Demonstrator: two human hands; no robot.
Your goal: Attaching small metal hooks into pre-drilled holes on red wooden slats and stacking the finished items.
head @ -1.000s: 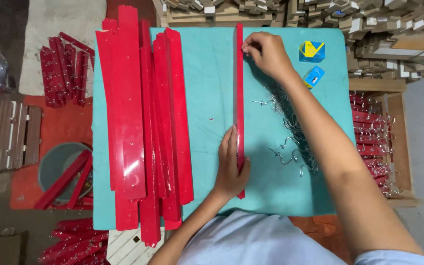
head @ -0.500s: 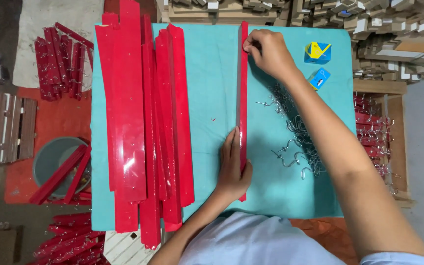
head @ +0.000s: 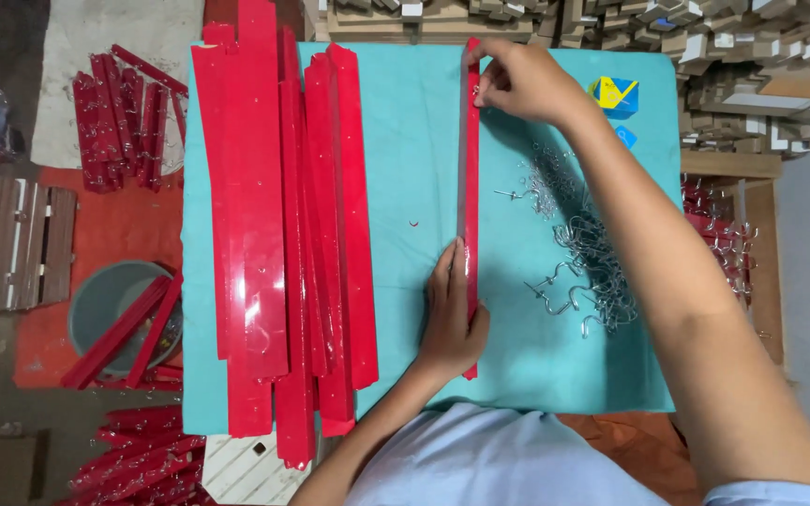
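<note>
I see a long red strip [head: 470, 178] lying on the bench [head: 405, 141], straight from the far edge toward the near edge, a little right of the middle. The right hand [head: 517, 82] is at the far end of the strip, its fingertips pressed together on something very small against the strip; I cannot tell what it is. The left hand [head: 449, 314] lies flat with the fingers together, pressing on the near part of the strip from its left side. Just right of the strip is a heap of metal hooks [head: 588, 258]. A stack of red strips [head: 278, 234] covers the left side of the bench. A small blue and yellow box [head: 617, 96] stands near the far right corner.
</note>
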